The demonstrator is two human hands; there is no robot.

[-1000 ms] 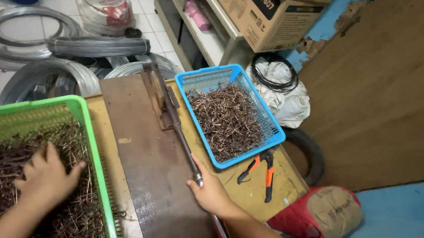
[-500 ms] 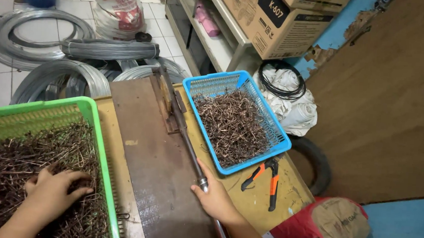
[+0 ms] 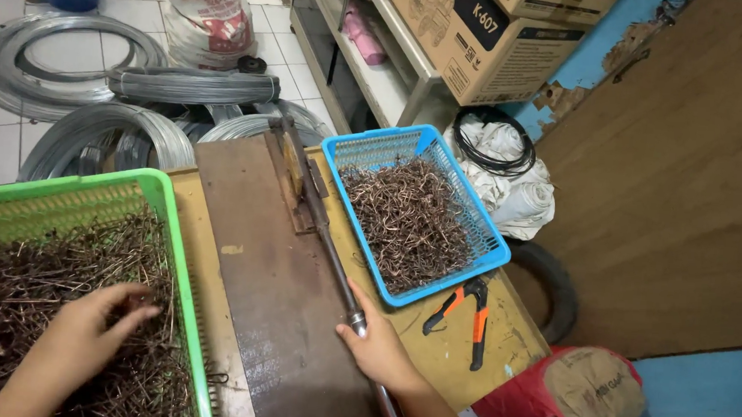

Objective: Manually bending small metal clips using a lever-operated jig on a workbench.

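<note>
Left hand's digging in the green basket, right hand hasn't left the lever

Head view: left hand [image 3: 80,337] has slid nearer across the green basket [image 3: 171,248] since a second ago, and its loosely spread fingers [image 3: 129,301] now rake the wire pieces [image 3: 31,299] without holding any, so looks like it's picking out the next piece. Right hand [image 3: 377,348] stays put, fingers wrapped round the lever [image 3: 334,258] lying flat on the worktop [image 3: 501,328], with the blue basket [image 3: 474,215] and pliers [image 3: 468,313] to the right.
</note>
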